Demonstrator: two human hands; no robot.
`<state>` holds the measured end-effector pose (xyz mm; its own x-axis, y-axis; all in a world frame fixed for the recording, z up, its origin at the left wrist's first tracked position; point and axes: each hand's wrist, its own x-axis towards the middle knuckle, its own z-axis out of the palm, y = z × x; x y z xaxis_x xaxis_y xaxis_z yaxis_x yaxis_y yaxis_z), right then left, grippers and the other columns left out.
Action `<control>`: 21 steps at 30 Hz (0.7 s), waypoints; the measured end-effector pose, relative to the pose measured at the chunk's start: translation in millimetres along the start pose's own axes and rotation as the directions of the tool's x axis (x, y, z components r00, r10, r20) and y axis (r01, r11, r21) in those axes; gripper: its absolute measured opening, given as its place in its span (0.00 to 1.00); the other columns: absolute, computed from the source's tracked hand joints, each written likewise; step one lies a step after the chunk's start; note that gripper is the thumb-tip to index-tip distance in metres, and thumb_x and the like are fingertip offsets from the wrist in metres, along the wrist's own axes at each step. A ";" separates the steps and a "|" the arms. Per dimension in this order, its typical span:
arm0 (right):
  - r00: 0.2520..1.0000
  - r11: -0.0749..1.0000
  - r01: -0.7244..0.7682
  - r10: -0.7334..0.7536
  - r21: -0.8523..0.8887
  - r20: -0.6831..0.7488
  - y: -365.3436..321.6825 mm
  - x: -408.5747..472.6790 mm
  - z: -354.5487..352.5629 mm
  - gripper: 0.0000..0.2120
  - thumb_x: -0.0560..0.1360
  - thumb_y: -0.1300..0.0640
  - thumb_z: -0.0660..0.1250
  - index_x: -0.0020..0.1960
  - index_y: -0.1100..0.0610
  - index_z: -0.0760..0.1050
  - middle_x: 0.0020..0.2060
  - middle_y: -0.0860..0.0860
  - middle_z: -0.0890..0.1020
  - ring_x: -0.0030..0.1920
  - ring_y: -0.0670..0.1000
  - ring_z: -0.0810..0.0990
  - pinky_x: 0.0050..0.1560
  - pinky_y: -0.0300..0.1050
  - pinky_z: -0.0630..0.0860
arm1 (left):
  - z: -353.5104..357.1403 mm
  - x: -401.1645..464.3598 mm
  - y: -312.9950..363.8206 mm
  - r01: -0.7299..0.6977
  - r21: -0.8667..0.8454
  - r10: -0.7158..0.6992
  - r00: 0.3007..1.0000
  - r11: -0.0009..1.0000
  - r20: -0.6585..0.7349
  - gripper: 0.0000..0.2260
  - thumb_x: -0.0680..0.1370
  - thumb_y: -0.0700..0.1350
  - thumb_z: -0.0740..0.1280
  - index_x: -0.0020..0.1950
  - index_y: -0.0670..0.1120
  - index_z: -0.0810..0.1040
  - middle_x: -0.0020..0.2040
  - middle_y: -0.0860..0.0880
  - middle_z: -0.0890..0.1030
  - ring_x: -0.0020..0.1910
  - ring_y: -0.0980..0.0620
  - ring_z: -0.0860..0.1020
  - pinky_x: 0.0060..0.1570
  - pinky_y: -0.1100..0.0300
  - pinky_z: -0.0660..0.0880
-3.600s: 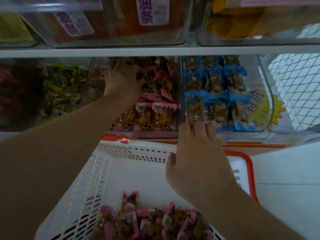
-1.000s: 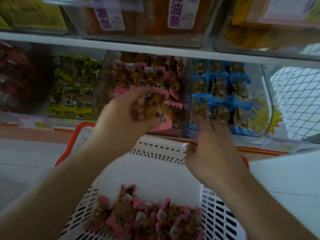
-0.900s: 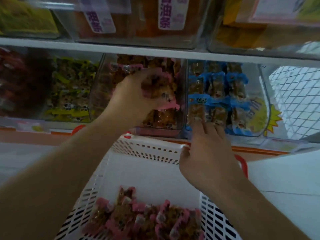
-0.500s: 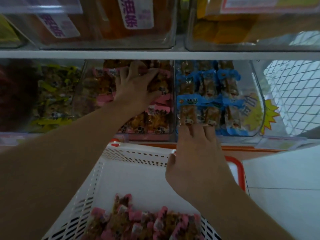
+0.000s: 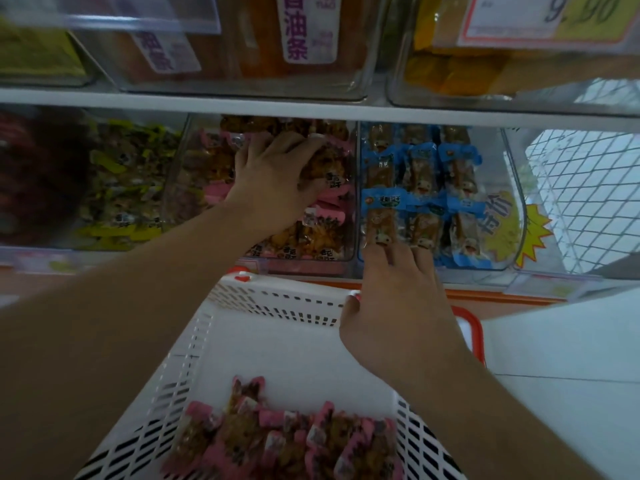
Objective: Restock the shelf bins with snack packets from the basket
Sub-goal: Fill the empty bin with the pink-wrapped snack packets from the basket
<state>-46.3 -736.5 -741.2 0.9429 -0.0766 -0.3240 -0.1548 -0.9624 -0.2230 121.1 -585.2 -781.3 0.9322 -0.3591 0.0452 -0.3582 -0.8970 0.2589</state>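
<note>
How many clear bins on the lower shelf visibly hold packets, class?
3: the yellow-green packet bin at left, the pink packet bin under the left hand, the blue packet bin at right. Further left is too blurred to tell.

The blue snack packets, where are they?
In the head view, the blue snack packets fill the clear bin right of the pink packets' bin, just above the right hand.

Price card (image 5: 554,15) reads "9.90"; bin label (image 5: 304,29) "油条".
</note>
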 end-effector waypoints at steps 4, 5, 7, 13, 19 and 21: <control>1.000 0.999 -0.010 0.011 0.041 -0.028 -0.2 -3.0 -1.3 0.26 0.77 0.52 0.67 0.73 0.55 0.67 0.67 0.55 0.71 0.69 0.59 0.66 0.72 0.56 0.69 | -20.7 -48.7 -11.4 0.042 -0.103 -0.048 0.997 0.994 -0.061 0.24 0.81 0.60 0.62 0.78 0.59 0.69 0.77 0.53 0.69 0.75 0.39 0.64 0.72 0.38 0.64; 0.998 0.998 -0.002 0.006 0.058 -0.058 -0.2 -4.2 -1.5 0.25 0.76 0.54 0.68 0.72 0.56 0.68 0.66 0.55 0.72 0.68 0.59 0.67 0.70 0.57 0.71 | -27.4 -66.9 -16.0 0.055 -0.127 -0.066 0.994 0.990 -0.082 0.23 0.81 0.59 0.63 0.76 0.58 0.71 0.76 0.53 0.71 0.73 0.39 0.67 0.71 0.39 0.66; 0.988 0.992 0.048 -0.030 0.114 -0.152 -3.6 -8.4 -0.8 0.20 0.75 0.59 0.69 0.66 0.56 0.72 0.61 0.54 0.74 0.64 0.57 0.71 0.64 0.55 0.75 | -38.9 -109.2 -26.4 0.111 -0.163 -0.130 0.986 0.980 -0.108 0.22 0.80 0.51 0.67 0.74 0.56 0.74 0.74 0.52 0.72 0.70 0.40 0.69 0.69 0.41 0.67; 0.972 0.975 0.182 -0.198 0.126 0.129 -32.3 -21.8 45.3 0.10 0.78 0.63 0.65 0.53 0.49 0.73 0.52 0.47 0.78 0.52 0.50 0.77 0.50 0.48 0.79 | -48.9 -226.7 -67.4 0.519 -0.128 -0.513 0.855 0.845 0.080 0.34 0.78 0.41 0.68 0.82 0.52 0.57 0.82 0.51 0.55 0.79 0.39 0.56 0.75 0.36 0.61; 0.784 0.981 0.192 -0.174 0.034 0.596 -39.5 -35.6 146.0 0.26 0.81 0.61 0.64 0.77 0.53 0.67 0.71 0.54 0.74 0.69 0.57 0.74 0.69 0.55 0.76 | -35.4 -252.1 -83.0 0.782 -0.166 -0.662 0.603 0.600 0.446 0.39 0.83 0.50 0.64 0.84 0.50 0.40 0.81 0.43 0.55 0.76 0.32 0.63 0.71 0.34 0.67; 0.761 0.978 0.196 -0.195 0.067 0.618 -44.0 -43.6 172.3 0.29 0.83 0.55 0.63 0.82 0.53 0.62 0.77 0.55 0.69 0.74 0.58 0.69 0.74 0.56 0.71 | -36.1 -247.7 -85.6 0.780 -0.147 -0.658 0.599 0.608 0.457 0.38 0.83 0.51 0.63 0.84 0.49 0.41 0.79 0.40 0.59 0.73 0.33 0.67 0.69 0.35 0.69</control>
<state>-131.3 -645.9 -875.7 0.5658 0.2908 -0.7716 0.0138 -0.9390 -0.3437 -77.3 -410.2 -779.8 0.7696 0.2573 -0.5844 0.5172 -0.7879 0.3341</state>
